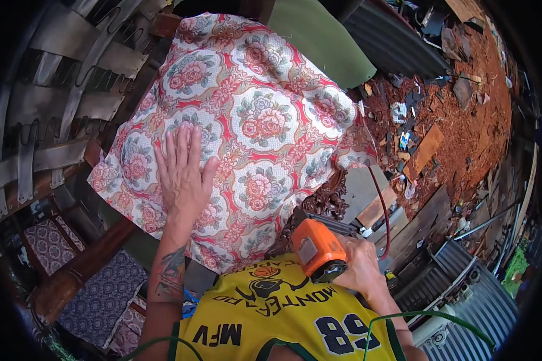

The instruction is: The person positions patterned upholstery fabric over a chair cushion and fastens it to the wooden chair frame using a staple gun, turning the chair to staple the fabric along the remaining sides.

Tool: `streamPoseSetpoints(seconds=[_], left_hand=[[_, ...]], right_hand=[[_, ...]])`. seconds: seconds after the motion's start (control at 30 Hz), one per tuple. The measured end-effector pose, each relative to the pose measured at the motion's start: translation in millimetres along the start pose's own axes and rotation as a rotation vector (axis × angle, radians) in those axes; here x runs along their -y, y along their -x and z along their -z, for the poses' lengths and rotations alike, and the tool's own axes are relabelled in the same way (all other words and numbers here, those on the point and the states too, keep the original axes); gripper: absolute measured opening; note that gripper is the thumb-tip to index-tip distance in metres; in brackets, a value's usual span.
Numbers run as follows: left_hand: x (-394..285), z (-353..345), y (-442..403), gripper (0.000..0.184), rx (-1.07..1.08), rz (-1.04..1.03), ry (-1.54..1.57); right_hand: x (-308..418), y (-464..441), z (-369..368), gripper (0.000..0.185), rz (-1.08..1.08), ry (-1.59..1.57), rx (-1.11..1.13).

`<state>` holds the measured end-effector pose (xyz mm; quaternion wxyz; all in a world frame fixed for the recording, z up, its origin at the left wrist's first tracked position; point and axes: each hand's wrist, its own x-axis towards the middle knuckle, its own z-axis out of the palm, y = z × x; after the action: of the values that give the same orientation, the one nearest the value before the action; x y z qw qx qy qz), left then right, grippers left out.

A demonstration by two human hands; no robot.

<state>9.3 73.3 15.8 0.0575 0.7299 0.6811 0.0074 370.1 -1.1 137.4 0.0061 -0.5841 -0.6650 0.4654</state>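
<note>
My left hand [185, 171] lies flat on a floral fabric [265, 153], its fingers stretched out and slightly apart. The cloth is white with red, pink and green rose medallions and drapes over a padded-looking form. Close to my chest, my right hand [362, 263] is wrapped round an orange staple gun [317, 245] with a dark end. A red hose [381, 207] runs beside that hand; where it joins the tool is hidden. Dark carved wood [329, 200] shows at the fabric's lower right edge, near the staple gun.
Wooden framing with grey webbing straps [93, 51] and springs stands at the left. Below it are patterned cushions [99, 295]. Green foam [322, 39] lies behind the fabric. Reddish ground [464, 120] with scraps is at the right, above corrugated metal sheets [476, 319].
</note>
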Motion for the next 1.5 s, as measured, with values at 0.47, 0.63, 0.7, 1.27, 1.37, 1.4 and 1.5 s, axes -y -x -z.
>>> streamPoseSetpoints(seconds=[0.47, 0.63, 0.7, 1.27, 1.37, 1.4, 1.5], left_hand=[[-12, -16, -143, 0.059, -0.157, -0.298, 0.085], [-11, -16, -171, 0.045, -0.196, -0.390, 0.086], [-13, -16, -172, 0.045, -0.179, -0.376, 0.062], [-10, -18, -74, 0.083, -0.130, -0.060, 0.183], [6, -15, -68, 0.087, -0.179, 0.108, 0.161], [15, -13, -63, 0.087, -0.186, 0.128, 0.165], [41, -5, -40, 0.085, -0.179, 0.256, 0.138]], right_hand=[[-23, 0, 6, 0.070, -0.219, -0.098, -0.016], [-22, -2, 6, 0.070, -0.252, -0.071, -0.005], [-21, -3, 9, 0.071, -0.234, -0.018, -0.012], [-18, 12, 3, 0.073, -0.414, -0.052, -0.105], [-48, 26, 17, 0.057, -0.185, 0.385, -0.100], [-57, 21, 28, 0.047, -0.126, 0.589, -0.003], [-7, -17, 58, 0.045, -0.126, 0.382, -0.069]])
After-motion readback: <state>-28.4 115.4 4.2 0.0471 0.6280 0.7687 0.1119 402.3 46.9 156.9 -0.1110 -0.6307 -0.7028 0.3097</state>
